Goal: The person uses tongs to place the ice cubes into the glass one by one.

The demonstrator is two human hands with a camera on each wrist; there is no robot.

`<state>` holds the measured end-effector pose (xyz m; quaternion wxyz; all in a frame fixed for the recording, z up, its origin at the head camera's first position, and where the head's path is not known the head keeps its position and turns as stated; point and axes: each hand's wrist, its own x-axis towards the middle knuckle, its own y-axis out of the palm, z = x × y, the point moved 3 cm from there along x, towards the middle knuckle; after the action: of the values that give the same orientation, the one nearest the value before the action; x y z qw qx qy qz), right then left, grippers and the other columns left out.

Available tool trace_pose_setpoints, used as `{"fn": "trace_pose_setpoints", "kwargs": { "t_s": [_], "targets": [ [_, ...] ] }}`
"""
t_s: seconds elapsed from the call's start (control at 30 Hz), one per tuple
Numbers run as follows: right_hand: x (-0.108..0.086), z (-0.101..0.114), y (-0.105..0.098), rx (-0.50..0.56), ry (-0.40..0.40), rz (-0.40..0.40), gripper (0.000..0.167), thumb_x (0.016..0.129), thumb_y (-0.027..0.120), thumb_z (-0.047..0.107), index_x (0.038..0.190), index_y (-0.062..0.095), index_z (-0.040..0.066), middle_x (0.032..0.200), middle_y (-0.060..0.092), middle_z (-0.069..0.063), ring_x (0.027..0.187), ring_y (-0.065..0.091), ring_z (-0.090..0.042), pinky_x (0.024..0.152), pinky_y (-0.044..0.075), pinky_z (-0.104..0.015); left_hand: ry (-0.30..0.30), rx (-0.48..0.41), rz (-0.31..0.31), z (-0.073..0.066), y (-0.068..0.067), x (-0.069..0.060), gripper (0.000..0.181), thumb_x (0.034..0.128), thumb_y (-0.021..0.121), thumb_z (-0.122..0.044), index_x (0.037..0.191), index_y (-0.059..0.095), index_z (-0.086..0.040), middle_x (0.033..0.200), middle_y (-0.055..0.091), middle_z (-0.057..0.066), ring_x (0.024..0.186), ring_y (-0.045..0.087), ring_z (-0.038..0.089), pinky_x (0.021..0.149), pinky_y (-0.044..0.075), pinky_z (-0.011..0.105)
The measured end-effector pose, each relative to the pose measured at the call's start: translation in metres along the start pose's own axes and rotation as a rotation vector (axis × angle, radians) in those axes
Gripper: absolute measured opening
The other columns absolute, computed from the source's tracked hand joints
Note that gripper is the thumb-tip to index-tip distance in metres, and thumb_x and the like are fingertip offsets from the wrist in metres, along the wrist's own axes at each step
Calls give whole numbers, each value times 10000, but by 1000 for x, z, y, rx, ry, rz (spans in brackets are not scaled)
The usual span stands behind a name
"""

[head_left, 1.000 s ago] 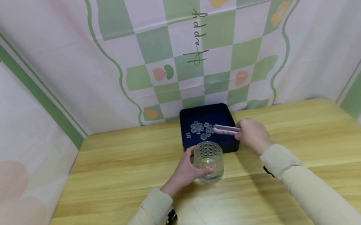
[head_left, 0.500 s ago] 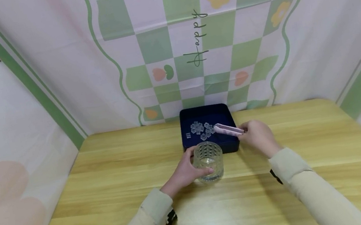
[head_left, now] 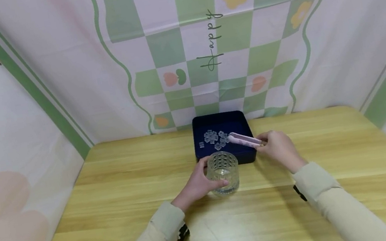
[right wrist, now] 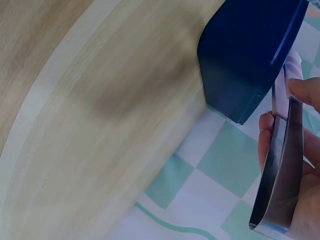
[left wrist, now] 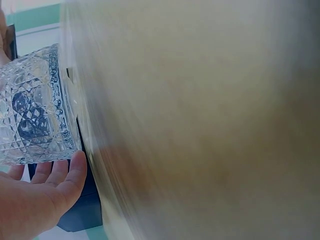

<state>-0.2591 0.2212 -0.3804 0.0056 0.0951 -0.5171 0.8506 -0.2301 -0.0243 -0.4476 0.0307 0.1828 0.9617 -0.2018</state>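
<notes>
A clear textured glass tumbler [head_left: 223,174] stands before the dark blue square tray [head_left: 247,154]. My left hand [head_left: 199,181] grips it from the left, with the thumb across its near side; in the left wrist view the fingers [left wrist: 75,175] lie against the cut glass. My right hand [head_left: 277,147] pinches a pair of tongs [head_left: 245,139] between thumb and fingers. The tongs show pale pink ends and, in the right wrist view, a shiny metal handle [right wrist: 280,185]. Their tips reach over the tray beside several clear ice-like cubes [head_left: 222,138]; whether they hold one is too small to tell.
More clear pieces [head_left: 210,136] lie clustered in the tray's left half, with a small one [head_left: 201,145] apart. The wooden table [head_left: 133,197] ends at a patterned cloth wall [head_left: 196,44] right behind the tray.
My right hand has shifted a little right and back toward me along the tongs, so more of them shows. Their tips have barely moved. The left hand and tumbler stay put.
</notes>
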Motion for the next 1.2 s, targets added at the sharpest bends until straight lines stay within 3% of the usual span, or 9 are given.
{"fn": "trace_pose_setpoints", "kwargs": {
  "t_s": [0.43, 0.67, 1.0, 1.1, 1.2],
  "targets": [
    [0, 5, -2, -7, -16, 14, 263, 786, 694, 110, 999, 716, -44, 866, 717, -183, 677, 564, -240, 676, 483, -431, -4, 3, -6, 0, -1, 0, 965, 708, 842, -364, 1470, 292, -144, 1435, 426, 88, 1273, 458, 286, 1033, 445, 467],
    [4, 13, -4, -79, -57, 57, 238, 789, 686, 95, 972, 715, -54, 860, 717, -180, 678, 588, -246, 697, 501, -448, -13, 5, -7, -1, -2, -2, 962, 709, 841, -369, 1469, 294, -148, 1439, 423, 89, 1277, 454, 290, 1035, 442, 472],
    [13, 25, -3, -224, -106, 138, 128, 771, 667, 74, 856, 705, -14, 783, 679, -122, 675, 579, -236, 670, 503, -434, -4, 1, -13, -2, -2, -3, 949, 714, 842, -343, 1467, 299, -142, 1435, 428, 95, 1277, 455, 295, 1038, 439, 472],
    [16, 28, -2, -265, -120, 155, 69, 750, 682, 83, 742, 667, 15, 720, 638, -103, 643, 551, -233, 621, 476, -414, 0, -1, -13, -2, -1, -3, 947, 715, 841, -341, 1467, 300, -143, 1437, 428, 93, 1282, 455, 296, 1036, 441, 470],
    [17, 30, -1, -285, -118, 161, 129, 731, 694, 83, 644, 605, 51, 658, 584, -71, 605, 504, -218, 571, 430, -387, 1, -5, -8, -2, -1, -3, 951, 715, 841, -345, 1469, 297, -144, 1438, 427, 90, 1284, 454, 295, 1035, 443, 468]
  ]
}}
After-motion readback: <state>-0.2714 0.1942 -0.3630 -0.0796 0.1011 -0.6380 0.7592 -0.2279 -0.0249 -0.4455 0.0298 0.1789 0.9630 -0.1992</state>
